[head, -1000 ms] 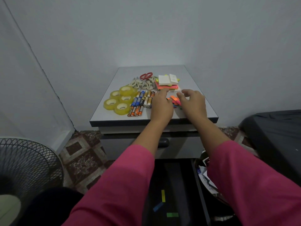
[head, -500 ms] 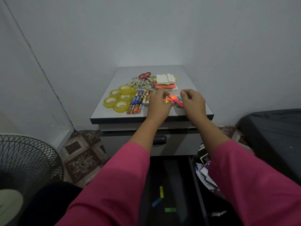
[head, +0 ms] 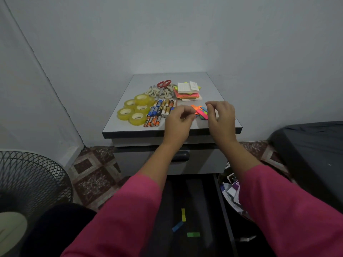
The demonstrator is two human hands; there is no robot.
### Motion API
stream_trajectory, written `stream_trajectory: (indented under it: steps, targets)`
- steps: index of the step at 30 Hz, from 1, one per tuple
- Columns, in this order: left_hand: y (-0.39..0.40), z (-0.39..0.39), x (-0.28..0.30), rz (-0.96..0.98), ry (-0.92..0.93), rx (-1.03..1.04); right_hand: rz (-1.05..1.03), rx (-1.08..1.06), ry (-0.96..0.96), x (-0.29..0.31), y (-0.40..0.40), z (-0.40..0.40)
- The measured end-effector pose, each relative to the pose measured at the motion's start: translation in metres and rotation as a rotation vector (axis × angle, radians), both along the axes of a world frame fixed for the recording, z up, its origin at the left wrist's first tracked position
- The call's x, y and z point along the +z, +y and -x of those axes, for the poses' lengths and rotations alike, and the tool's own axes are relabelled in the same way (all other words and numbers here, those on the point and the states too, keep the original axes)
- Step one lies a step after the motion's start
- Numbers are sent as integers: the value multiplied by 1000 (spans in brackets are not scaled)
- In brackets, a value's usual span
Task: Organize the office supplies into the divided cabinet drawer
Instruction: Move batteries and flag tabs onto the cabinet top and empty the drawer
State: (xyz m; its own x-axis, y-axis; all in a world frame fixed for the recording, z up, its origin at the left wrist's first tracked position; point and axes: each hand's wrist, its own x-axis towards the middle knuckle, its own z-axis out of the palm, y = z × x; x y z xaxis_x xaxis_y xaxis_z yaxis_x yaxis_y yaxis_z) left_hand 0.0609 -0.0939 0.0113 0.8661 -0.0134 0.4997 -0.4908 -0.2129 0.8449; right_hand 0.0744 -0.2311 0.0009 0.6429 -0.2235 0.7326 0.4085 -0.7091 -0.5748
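On the grey cabinet top (head: 213, 86) lie yellow tape rolls (head: 136, 110), a row of batteries (head: 159, 112), red-handled scissors (head: 164, 84) on white rings, a stack of sticky notes (head: 188, 91) and a small heap of coloured tabs (head: 200, 112). My left hand (head: 179, 121) hovers just left of the heap, fingers curled with thumb against fingertips. At the heap's right edge is my right hand (head: 221, 117), with its fingers also curled. Whether either hand pinches a tab is hidden. Below, the open dark drawer (head: 223, 210) holds a yellow tab (head: 183, 214), a blue tab (head: 177, 226) and a green tab (head: 193, 234).
A closed upper drawer with a dark handle (head: 182, 156) sits under the top. A wire fan (head: 27, 182) stands at the left. A bin of paper scraps (head: 232, 190) sits right of the drawer, beside a dark covered object (head: 311, 154). Walls close in behind and left.
Both hands drew back from the coloured tabs and spread slightly apart, so the heap now shows between them. Their fingers have curled up.
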Motion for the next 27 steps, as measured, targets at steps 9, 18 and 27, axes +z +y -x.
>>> stream_trajectory:
  steps: [9,18,27]
  targets:
    - [39,72,-126,-200,226,-21,341,16,167,-131,20,82]
    - [69,117,-239,-1190,564,-273,1008,282,1176,-220,32,140]
    - [52,129,-244,-1514,491,-376,1221,399,1168,-232,47,146]
